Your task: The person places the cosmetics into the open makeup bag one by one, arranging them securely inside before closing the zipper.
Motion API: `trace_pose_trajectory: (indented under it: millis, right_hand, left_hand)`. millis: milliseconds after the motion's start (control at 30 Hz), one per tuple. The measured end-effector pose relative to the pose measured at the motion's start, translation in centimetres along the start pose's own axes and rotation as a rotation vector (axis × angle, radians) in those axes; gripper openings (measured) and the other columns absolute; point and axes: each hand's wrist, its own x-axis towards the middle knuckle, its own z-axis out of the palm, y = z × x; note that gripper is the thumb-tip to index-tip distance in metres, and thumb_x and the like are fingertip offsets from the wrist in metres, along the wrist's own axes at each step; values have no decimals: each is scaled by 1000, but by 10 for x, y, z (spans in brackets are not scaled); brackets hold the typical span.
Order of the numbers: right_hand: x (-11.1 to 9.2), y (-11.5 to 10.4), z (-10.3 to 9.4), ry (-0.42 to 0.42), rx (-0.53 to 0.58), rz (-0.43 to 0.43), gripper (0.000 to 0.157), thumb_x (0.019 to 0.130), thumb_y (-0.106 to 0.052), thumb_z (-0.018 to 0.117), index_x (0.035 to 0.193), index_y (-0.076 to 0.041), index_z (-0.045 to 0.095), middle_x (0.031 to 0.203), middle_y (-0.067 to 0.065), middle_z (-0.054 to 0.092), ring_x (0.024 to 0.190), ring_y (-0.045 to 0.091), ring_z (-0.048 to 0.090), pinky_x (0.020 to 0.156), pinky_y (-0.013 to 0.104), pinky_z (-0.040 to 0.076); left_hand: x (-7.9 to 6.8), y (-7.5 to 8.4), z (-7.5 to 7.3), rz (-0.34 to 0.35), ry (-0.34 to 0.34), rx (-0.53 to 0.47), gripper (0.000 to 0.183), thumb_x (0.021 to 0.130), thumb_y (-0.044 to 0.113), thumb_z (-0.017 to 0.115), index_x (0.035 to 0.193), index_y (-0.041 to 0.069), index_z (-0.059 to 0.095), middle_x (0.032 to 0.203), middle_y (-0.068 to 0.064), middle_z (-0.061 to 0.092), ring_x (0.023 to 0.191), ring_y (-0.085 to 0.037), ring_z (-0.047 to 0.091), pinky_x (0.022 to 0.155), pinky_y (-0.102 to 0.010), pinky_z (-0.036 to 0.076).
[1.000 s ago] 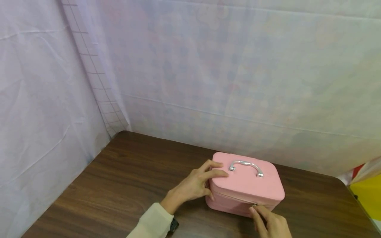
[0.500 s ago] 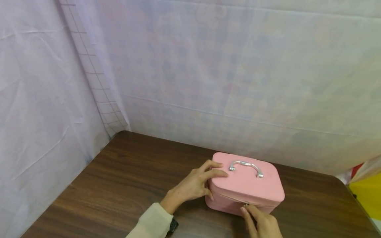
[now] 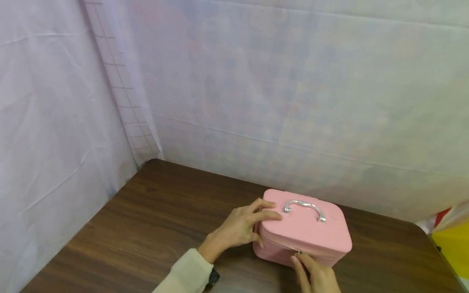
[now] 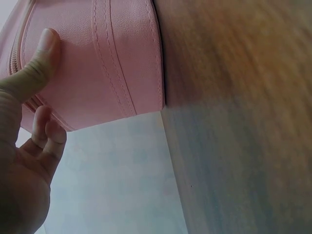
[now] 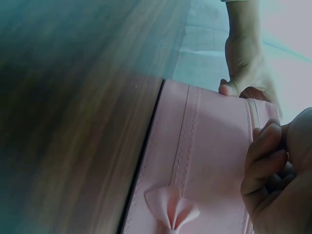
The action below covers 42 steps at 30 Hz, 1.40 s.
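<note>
A pink vanity case [image 3: 307,234] sits on the table, its lid down and a silver handle [image 3: 305,203] on top. My left hand [image 3: 236,226] grips the case's left end, with fingers spread over the lid and the thumb on the side below. In the left wrist view that thumb lies across the zipper [image 4: 16,51]. At the front seam, my right hand [image 3: 318,276] pinches the small metal zipper pull [image 3: 297,254] between thumb and finger. The right wrist view shows its other fingers curled, and a pink bow [image 5: 171,209] on the case front.
The dark wood table [image 3: 154,219] reaches out to the left of the case. A pale cloth [image 3: 234,89] hangs behind the table and along its left side. Something yellow [image 3: 452,246] shows past the right edge.
My right hand has slid left along the front seam with the zipper pull. My left hand has kept its grip on the case, which stays in place.
</note>
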Motion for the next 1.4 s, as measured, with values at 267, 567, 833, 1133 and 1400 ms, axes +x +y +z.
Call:
trace_pose_trajectory:
  millis: [267,567,833,1133,1400]
  right_hand:
    - [4,-1,2,-1,20,-59,29,81,4,69,71,-19,55,58,-26,34,47,-11,31,40,10,28]
    - [10,1,14,-13,115,-225,27,84,3,67,72,-17,54,61,-22,38,50,-13,33,42,7,29]
    - [9,1,9,-44,120,-175,32,78,7,71,74,-21,55,61,-23,38,49,-14,34,41,8,30]
    - [11,8,-3,-82,87,-225,19,79,1,72,82,-15,63,68,-23,43,54,-10,35,47,8,31]
    - [10,11,-8,-92,55,-242,16,80,-2,72,83,-15,64,68,-22,46,56,-10,36,48,9,31]
  left_hand:
    - [0,2,0,-11,15,-2,81,55,23,91,127,30,55,137,6,42,100,-16,59,77,-23,49]
    - [3,16,11,0,59,83,84,55,46,86,130,33,51,132,0,42,100,-18,59,73,-24,51]
    - [2,23,10,-30,59,163,84,52,51,83,129,34,53,130,1,44,100,-17,58,79,-26,49]
    - [1,23,8,-14,25,275,86,56,55,81,134,38,49,135,3,41,100,-15,50,77,-25,33]
    - [0,21,3,44,10,362,93,57,54,83,140,40,43,139,3,37,97,-16,45,76,-27,32]
